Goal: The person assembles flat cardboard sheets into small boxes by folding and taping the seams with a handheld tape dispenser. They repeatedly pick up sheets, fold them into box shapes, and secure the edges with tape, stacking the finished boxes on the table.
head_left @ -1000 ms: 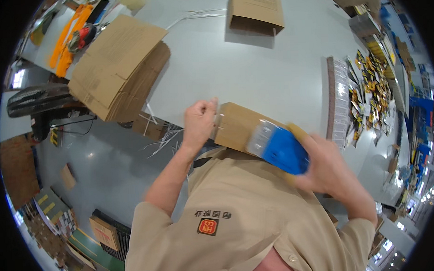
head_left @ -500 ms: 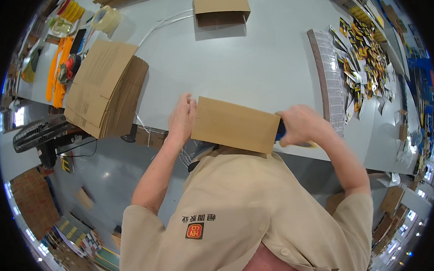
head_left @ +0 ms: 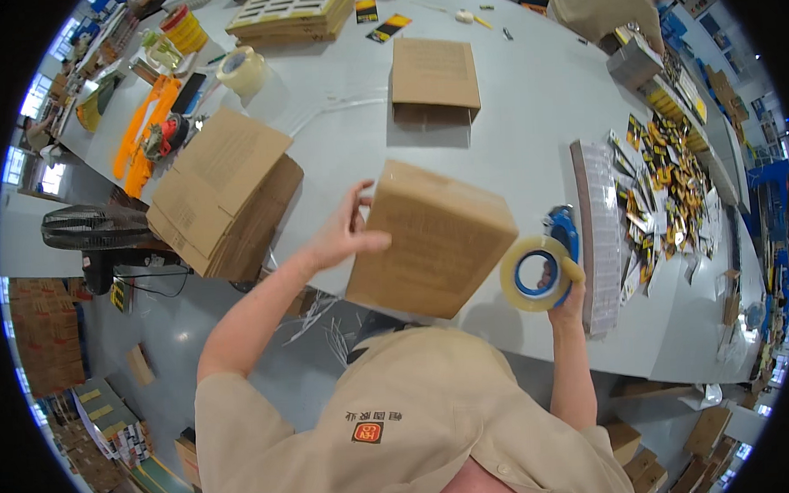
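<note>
In front of me a brown cardboard box (head_left: 429,250) is tilted over the near edge of the table. My left hand (head_left: 346,235) grips the box's left edge, thumb on the near face and fingers behind. To the right of the box, my right hand (head_left: 572,294) is closed on a blue tape dispenser (head_left: 565,230), its roll of clear tape (head_left: 510,275) facing me. The roll is apart from the box. Some of the right-hand fingers are hidden behind the dispenser.
A second cardboard box (head_left: 435,76) stands farther back on the grey table (head_left: 517,160). Folded cartons (head_left: 215,196) lie at left, near a black fan (head_left: 98,229). A long plastic-wrapped pack (head_left: 596,239) and a pile of small packets (head_left: 662,181) lie at right. Another person (head_left: 603,9) is at the far right.
The box has turned, showing a larger face. My right hand has moved away from its right end, bringing the tape dispenser into full view. My left thumb now lies on the face.
</note>
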The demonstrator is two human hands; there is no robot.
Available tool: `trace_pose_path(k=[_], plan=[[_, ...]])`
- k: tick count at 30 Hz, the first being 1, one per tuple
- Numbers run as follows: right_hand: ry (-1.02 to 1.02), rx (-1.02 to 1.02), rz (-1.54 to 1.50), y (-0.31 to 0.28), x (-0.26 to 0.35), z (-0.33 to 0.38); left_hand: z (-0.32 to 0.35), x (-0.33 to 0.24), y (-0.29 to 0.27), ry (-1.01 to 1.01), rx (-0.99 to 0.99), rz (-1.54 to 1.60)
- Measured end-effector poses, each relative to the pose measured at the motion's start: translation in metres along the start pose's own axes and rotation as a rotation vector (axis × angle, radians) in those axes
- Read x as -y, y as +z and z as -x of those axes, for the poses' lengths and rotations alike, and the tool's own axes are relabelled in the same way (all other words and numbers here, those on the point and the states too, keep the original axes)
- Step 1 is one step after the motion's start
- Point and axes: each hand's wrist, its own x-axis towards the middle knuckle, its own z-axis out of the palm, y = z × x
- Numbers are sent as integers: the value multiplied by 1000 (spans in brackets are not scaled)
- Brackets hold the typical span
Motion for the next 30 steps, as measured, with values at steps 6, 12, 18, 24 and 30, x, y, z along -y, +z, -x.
trace_pose_path(k=[6,12,18,24,30], plan=[[-208,-196,87,-4,-3,22,-159,-89,-64,15,-79,137],[-222,-381,176,-3,-51,70,-316,-101,-104,-243,-85,-183],[-262,-424,376,13,-63,84,-304,-59,-88,-128,-490,-611],[-518,-364,1377,4,-67,44,-70,-68,-130,-35,-531,-1053],[-438,-209,1320,0,-49,24,134,-38,-148,-524,-593,-1404]])
